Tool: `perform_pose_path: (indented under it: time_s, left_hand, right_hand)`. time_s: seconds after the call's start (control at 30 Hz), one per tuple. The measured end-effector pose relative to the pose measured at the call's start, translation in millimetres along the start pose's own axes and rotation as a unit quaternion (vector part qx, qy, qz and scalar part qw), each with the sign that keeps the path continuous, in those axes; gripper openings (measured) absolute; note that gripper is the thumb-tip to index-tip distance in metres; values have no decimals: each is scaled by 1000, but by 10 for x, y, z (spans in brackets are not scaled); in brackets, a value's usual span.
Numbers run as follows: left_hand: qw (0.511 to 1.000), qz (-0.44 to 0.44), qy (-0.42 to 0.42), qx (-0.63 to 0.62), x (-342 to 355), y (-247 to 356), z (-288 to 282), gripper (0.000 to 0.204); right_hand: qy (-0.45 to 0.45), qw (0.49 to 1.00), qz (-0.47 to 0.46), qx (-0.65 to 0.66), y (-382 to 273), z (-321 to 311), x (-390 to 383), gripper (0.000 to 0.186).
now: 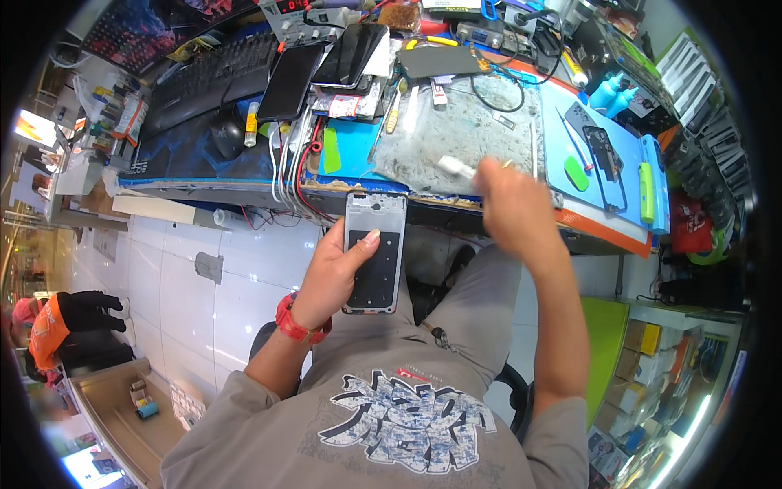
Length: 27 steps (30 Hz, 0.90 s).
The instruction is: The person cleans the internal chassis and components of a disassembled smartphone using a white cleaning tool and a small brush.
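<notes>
Held silver phone frame (384, 265) in left hand (330, 269), pinched between thumb and fingers, with thumb lying across its dark panel. Saw its top end overlap, in this view, the near edge of the surface (444, 200). Noted red band (298, 324) at left wrist. Found right hand (515, 204) curled and blurred by the near edge of grey mat (456, 122); could not tell whether pinching the blurred white item (454, 167) just beside its fingertips. Logged, right of mat, green oval piece (576, 174) and dark phone parts (607, 155); left of mat, longer green piece (331, 151) near white cables (283, 167).
</notes>
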<state>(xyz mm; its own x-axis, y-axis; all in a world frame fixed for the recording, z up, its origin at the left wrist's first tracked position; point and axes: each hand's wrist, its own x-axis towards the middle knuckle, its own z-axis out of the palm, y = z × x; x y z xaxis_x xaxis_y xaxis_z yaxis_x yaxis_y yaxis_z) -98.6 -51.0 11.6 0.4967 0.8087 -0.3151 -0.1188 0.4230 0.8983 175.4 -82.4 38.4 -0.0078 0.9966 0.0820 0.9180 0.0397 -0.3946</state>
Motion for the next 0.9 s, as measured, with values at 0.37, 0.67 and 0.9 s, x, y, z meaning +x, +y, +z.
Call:
perform_pose_path:
  time_s: [0.37, 0.67, 0.9]
  left_hand:
    - [999, -12, -36, -7, 50, -43, 142, 31]
    - [994, -41, -101, -29, 70, -170, 449, 35]
    - [993, -39, -110, -3, -7, -94, 506, 35]
  right_hand:
    - [83, 996, -13, 10, 74, 183, -634, 14]
    - [177, 964, 77, 185, -101, 161, -781, 6]
    - [237, 971, -37, 21, 256, 196, -849, 7]
